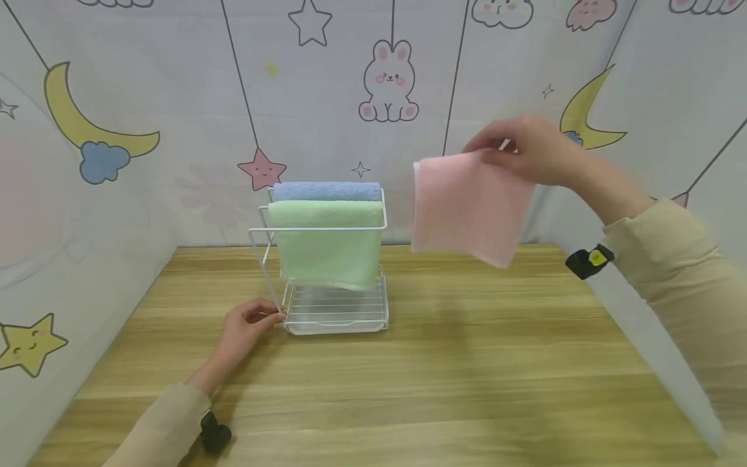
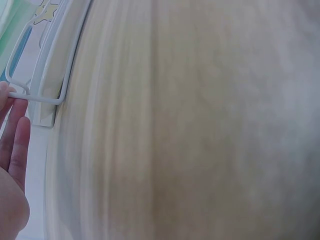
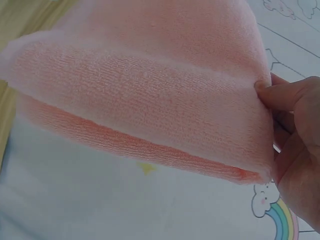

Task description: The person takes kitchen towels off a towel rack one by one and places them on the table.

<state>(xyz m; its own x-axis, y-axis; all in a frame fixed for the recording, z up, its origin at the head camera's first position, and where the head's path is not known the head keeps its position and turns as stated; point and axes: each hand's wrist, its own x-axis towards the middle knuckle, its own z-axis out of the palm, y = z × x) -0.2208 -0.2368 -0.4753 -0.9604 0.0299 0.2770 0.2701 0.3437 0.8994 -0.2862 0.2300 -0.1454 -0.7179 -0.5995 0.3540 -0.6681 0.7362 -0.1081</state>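
Note:
A folded pink towel (image 1: 467, 207) hangs in the air right of a white wire rack (image 1: 318, 229). My right hand (image 1: 528, 152) pinches its upper edge; the right wrist view shows the thumb on the pink terry cloth (image 3: 145, 95) near a fold. On the rack's bars hang a green towel (image 1: 329, 246) in front and a blue towel (image 1: 327, 191) behind it. Low on the rack's left side, my left hand (image 1: 248, 327) pinches the white wire frame. In the left wrist view, the fingers (image 2: 20, 145) meet the wire (image 2: 37, 97) at the image's left edge.
The rack stands on a wood-grain table (image 1: 443, 389), with a wire shelf and a white tray (image 1: 335, 329) at its base. A white cloth backdrop (image 1: 327, 97) printed with stars, moons and a rabbit closes off the back and sides. Dark straps (image 1: 589, 261) sit on both wrists.

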